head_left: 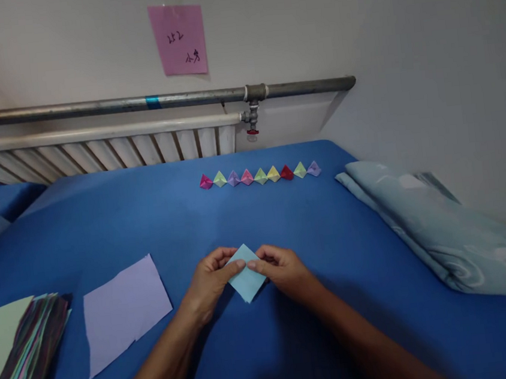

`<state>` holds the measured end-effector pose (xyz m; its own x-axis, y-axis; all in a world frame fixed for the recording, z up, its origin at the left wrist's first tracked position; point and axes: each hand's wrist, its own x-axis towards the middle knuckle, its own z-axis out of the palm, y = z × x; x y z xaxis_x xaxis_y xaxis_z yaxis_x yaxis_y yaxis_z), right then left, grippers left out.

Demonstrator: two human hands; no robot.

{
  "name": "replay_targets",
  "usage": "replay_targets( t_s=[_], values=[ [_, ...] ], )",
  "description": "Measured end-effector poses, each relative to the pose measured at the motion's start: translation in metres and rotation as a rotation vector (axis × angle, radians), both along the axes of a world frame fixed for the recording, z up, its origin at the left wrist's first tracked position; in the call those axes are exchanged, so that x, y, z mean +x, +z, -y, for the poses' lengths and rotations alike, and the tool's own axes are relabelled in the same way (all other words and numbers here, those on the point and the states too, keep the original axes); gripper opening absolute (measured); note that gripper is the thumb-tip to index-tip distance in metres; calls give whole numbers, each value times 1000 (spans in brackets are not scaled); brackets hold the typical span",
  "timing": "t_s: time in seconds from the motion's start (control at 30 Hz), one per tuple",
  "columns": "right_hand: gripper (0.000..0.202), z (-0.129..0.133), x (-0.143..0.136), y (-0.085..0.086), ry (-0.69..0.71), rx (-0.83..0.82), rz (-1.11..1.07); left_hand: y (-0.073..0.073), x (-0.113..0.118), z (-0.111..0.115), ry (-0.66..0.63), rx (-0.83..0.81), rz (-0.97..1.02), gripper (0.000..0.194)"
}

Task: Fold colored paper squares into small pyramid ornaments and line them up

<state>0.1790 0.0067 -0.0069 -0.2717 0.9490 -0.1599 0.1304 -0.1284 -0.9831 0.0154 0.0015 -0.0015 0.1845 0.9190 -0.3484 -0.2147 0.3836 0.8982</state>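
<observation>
A small light blue folded paper square [247, 280] is held point-up over the blue sheet [184, 221]. My left hand [212, 278] pinches its left side, thumb on the front face and fingers behind. On the right side, my right hand [283, 267] grips it the same way, and the two thumb tips nearly meet at the middle. Left of my hands lies a purple paper sheet [125, 308] with uneven edges. Further back, a row of several small folded paper pieces [260, 176] in different colours runs from side to side.
A thick stack of coloured paper [8, 354] lies at the far left. On the right is a folded light blue blanket [419, 226]. Behind the bed are a radiator [140, 150], a metal pipe [91, 108] with a valve, and a pink note [179, 40] on the wall.
</observation>
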Motion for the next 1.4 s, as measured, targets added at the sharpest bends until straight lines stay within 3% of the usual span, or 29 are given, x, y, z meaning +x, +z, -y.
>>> replay_targets(
  t_s=[0.33,0.43,0.5,0.6,0.77,0.9,1.0,1.07,1.13,1.23,1.4],
  values=[
    [14,-7,7,1,56,-261,-25,-1,-6,-3,-53,33,-193,41],
    [10,-8,10,3,72,-271,-39,0,-13,-6,-150,18,-203,37],
    [20,-5,12,6,79,-234,-36,2,-18,-5,-193,5,-214,36],
    [25,8,13,8,79,-155,-18,6,-25,8,-215,-40,-266,36],
    [3,58,12,1,150,5,148,4,-28,54,-268,-79,-481,32],
    [15,94,12,1,213,330,466,-1,-25,87,-210,162,-775,26],
    [20,102,14,3,261,446,605,-3,-24,96,-140,410,-1013,9],
    [22,101,17,3,288,466,648,-4,-24,98,-201,621,-1088,7],
    [22,100,19,2,292,495,690,-6,-25,99,-351,788,-1072,16],
    [23,104,21,-1,261,556,794,-10,-29,105,-490,844,-1008,28],
    [31,117,18,-5,355,728,799,-11,-38,120,-496,846,-977,30]
  ],
)
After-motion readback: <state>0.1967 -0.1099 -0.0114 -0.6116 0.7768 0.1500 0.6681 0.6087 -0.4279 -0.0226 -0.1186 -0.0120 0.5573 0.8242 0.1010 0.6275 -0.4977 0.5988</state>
